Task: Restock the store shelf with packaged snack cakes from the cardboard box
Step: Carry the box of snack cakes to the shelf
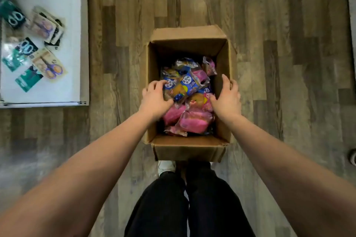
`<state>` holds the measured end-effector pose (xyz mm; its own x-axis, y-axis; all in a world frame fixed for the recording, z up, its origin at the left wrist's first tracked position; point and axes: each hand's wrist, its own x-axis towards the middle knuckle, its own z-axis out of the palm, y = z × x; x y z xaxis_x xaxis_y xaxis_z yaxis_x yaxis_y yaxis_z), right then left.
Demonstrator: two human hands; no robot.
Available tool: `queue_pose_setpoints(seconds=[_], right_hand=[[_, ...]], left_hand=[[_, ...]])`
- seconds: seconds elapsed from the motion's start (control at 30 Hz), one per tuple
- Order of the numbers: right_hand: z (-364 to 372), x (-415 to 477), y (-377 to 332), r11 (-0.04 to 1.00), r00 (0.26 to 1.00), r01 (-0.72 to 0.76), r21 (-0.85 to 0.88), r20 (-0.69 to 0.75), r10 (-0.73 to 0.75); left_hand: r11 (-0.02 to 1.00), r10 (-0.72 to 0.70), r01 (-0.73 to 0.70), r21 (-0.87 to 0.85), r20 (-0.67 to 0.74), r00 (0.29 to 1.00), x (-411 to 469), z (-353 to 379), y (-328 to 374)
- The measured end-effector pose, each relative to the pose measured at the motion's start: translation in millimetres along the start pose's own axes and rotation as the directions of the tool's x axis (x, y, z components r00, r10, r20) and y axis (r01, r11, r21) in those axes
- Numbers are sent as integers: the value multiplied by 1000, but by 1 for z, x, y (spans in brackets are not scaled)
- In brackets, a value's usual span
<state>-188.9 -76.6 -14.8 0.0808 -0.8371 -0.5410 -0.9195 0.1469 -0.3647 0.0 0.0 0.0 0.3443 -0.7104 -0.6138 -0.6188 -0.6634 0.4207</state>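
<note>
An open cardboard box (189, 44) stands on the wooden floor in front of my feet. Inside lie several wrapped snack cakes, blue packs (187, 82) on top and pink packs (194, 122) nearer to me. My left hand (156, 98) reaches into the box from the left, its curled fingers closing on a blue pack. My right hand (228, 97) is at the box's right wall, fingers over the rim and thumb touching a pink pack (207, 100). No store shelf for cakes is in view.
A white shelf surface (73, 44) at the upper left carries several carded scissors packs (48, 65). Wood-pattern floor surrounds the box. My dark trousers and a white shoe (166, 166) show just below the box.
</note>
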Motion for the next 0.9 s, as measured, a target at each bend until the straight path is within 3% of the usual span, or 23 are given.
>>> queue_pose_setpoints(seconds=[0.13,0.3,0.43,0.73,0.9], right_hand=[[20,27,16,993,994,-99,-67,-43,96],[42,54,32,986,993,-107,-129,-73,98],[46,69,43,984,992,-55,-168,-123,35],[42,77,41,974,987,-134,-181,-109,116],[29,71,31,982,988,-128,-137,-102,115]], left_hand=[[982,-101,113,150,-90,991,22,16,-22],[963,-203,221,156,-123,971,49,33,-37],[963,-196,224,152,-177,964,67,36,-47],[936,-203,240,256,-164,965,77,36,-56],[966,-187,209,155,-146,971,76,26,-58]])
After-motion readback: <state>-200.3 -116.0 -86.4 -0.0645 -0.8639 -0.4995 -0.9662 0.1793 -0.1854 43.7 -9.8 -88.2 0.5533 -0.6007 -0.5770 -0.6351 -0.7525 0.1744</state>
